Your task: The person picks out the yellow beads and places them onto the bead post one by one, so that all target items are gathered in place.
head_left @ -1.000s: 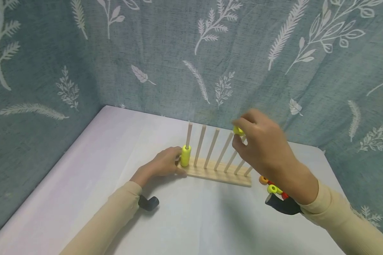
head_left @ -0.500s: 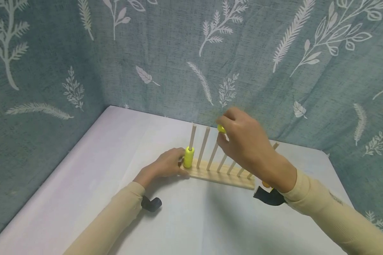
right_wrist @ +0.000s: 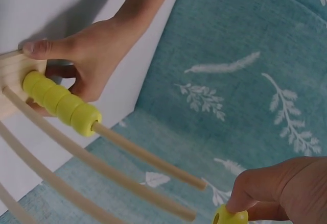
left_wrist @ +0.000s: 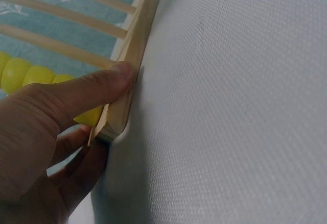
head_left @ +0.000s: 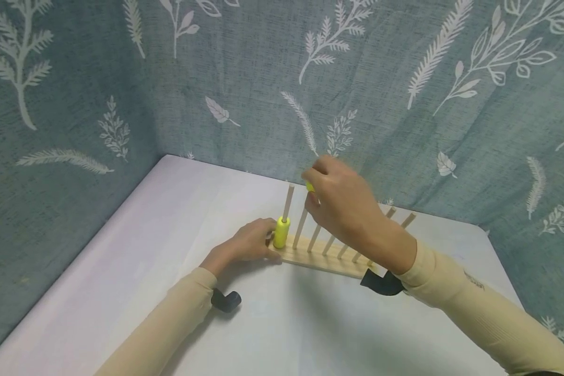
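A wooden rack with a flat base (head_left: 326,265) and a row of upright pegs stands on the white table. Its leftmost peg (right_wrist: 148,155) carries a stack of several yellow beads (right_wrist: 61,103), its upper part bare. My left hand (head_left: 250,241) grips the base's left end, thumb on the front edge (left_wrist: 120,76) and fingers behind, beside the stack. Above the rack, my right hand (head_left: 345,201) pinches a yellow bead (right_wrist: 231,217) between thumb and finger, its hole visible in the right wrist view. That bead is close to the tops of the two leftmost pegs.
A teal curtain (head_left: 244,78) with white leaf prints hangs behind and beside the table (head_left: 216,188). My right hand and forearm cover part of the other pegs (head_left: 406,220) and the table right of the rack.
My right hand has carried the yellow bead leftward, toward the leftmost pegs. The loose coloured beads right of the rack are now behind my right arm. My left hand keeps its grip.
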The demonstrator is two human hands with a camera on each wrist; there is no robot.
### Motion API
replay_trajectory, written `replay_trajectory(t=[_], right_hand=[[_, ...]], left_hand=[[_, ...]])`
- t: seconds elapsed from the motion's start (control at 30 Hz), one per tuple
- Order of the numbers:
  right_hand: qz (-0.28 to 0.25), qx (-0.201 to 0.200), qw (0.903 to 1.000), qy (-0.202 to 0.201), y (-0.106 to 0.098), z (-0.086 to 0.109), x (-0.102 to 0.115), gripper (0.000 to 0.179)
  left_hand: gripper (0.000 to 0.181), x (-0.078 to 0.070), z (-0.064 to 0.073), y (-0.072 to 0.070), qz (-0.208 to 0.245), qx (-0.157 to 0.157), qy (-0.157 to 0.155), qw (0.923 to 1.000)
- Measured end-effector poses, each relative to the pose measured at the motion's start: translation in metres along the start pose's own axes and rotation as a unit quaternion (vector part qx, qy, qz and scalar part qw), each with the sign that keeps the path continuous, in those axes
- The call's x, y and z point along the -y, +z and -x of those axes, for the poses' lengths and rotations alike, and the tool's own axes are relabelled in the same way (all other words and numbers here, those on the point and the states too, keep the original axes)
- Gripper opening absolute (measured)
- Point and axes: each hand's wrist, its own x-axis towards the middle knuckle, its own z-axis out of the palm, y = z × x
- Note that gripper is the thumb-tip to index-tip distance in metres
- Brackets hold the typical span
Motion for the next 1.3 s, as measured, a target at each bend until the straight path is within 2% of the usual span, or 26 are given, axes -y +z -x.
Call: replay_trajectory(t=[0.33, 0.63, 1.3], right_hand=[[-0.011, 0.003, 0.9999, -0.013, 0.012, -0.011, 0.002, 0.017], [-0.016, 0.006, 0.9996, -0.023, 0.020, -0.019, 0.007, 0.014], [-0.025, 0.044, 0.9987, -0.012, 0.026, -0.025, 0.009, 0.020]], left_hand=[[0.055, 0.001, 0.001, 0.000, 0.002, -0.004, 0.005, 1.0000], [0.045, 0.003, 0.001, 0.000, 0.014, -0.003, 0.012, 0.9998], [0.044, 0.001, 0.003, -0.002, 0.008, 0.005, 0.005, 0.9999]])
